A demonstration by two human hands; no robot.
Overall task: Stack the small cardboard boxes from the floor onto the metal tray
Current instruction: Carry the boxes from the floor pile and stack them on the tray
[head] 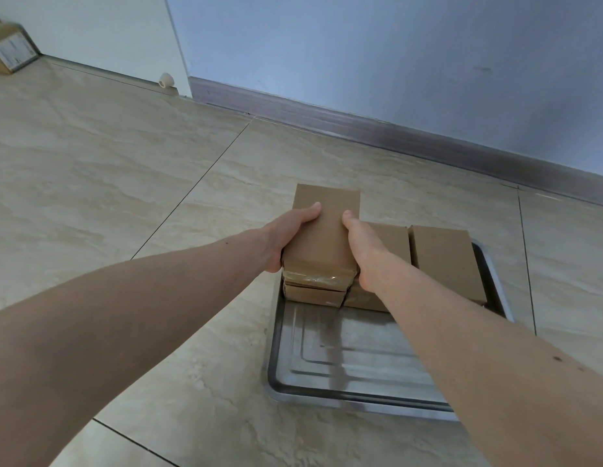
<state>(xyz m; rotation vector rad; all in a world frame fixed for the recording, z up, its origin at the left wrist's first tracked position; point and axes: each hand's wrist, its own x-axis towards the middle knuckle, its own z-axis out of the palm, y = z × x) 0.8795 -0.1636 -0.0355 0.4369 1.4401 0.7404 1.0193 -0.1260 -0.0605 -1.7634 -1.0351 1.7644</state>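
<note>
Evidently light and stiff, the top box (322, 230) sits clamped between both palms: left hand (286, 237) on its left side, right hand (364, 251) on its right, fingers wrapped around the long edges. Glossy tape across its near end looks slippery, so the bare cardboard sides seem the better hold. It rests on a lower box (315, 294) at the far left corner of the metal tray (354, 396); two more boxes (441, 261) fill the far edge, the near half bare.
</note>
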